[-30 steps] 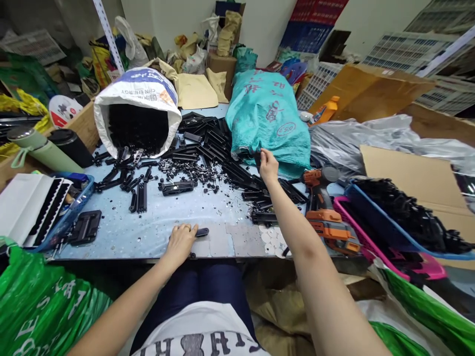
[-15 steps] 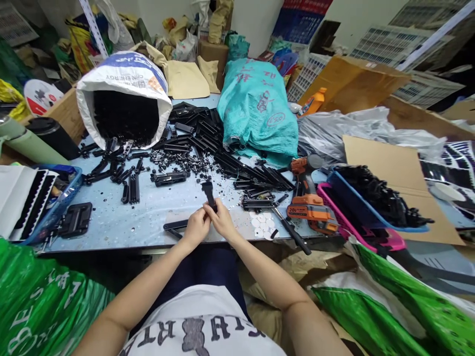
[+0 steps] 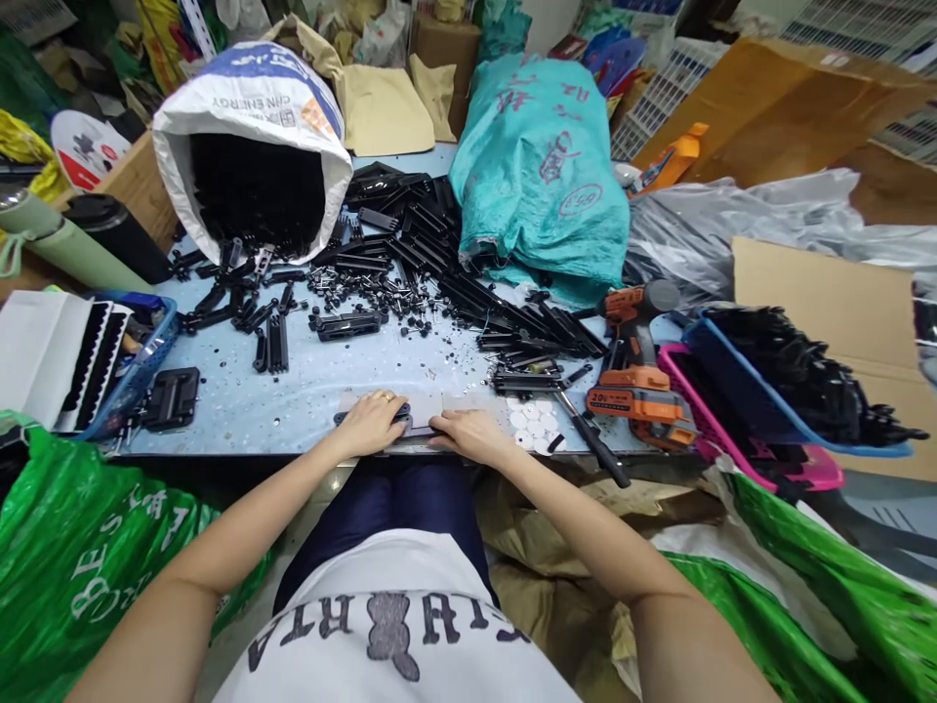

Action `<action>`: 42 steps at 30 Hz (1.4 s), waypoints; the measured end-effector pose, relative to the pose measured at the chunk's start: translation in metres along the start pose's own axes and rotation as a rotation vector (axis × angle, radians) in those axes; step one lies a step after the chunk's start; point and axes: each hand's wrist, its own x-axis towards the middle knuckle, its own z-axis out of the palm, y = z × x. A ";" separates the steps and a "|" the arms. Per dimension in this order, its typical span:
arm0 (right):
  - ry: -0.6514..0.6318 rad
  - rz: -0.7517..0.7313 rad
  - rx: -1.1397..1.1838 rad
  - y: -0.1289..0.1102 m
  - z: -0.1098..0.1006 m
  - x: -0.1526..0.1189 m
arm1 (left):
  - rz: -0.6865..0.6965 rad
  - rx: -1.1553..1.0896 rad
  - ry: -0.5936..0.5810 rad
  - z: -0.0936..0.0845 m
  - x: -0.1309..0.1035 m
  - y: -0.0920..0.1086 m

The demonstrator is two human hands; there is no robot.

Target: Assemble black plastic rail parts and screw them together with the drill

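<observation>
My left hand (image 3: 375,422) lies palm down at the table's front edge, its fingers closed over a black jointed bar (image 3: 401,414) whose ends stick out on both sides. A short way to the right, my right hand (image 3: 472,434) rests low with its fingers curled over a dark flat piece (image 3: 431,433), mostly hidden beneath the fingertips. Beyond both hands spreads a pile of small screws and knobs (image 3: 395,298). Further bars (image 3: 349,325) lie bundled behind my left hand.
An orange cordless drill (image 3: 636,391) and a black-handled tool (image 3: 596,444) lie on the right, near white discs (image 3: 533,422). A blue basket (image 3: 776,391) holds black parts. At the back stand a white sack (image 3: 333,176) and a teal sack (image 3: 542,176).
My hands were together, holding a black piece upright above the table. They have separated and lowered to the front edge, the left now over the jointed bar. The view has shifted.
</observation>
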 end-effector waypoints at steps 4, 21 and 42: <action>0.057 0.058 -0.066 -0.010 -0.002 -0.003 | -0.013 0.027 0.024 0.000 -0.002 0.002; 0.167 0.031 -0.181 -0.020 -0.036 0.003 | -0.004 -0.082 0.192 0.001 -0.005 -0.009; 0.450 0.398 0.147 0.102 -0.047 0.128 | -0.165 0.110 0.269 -0.020 0.115 -0.044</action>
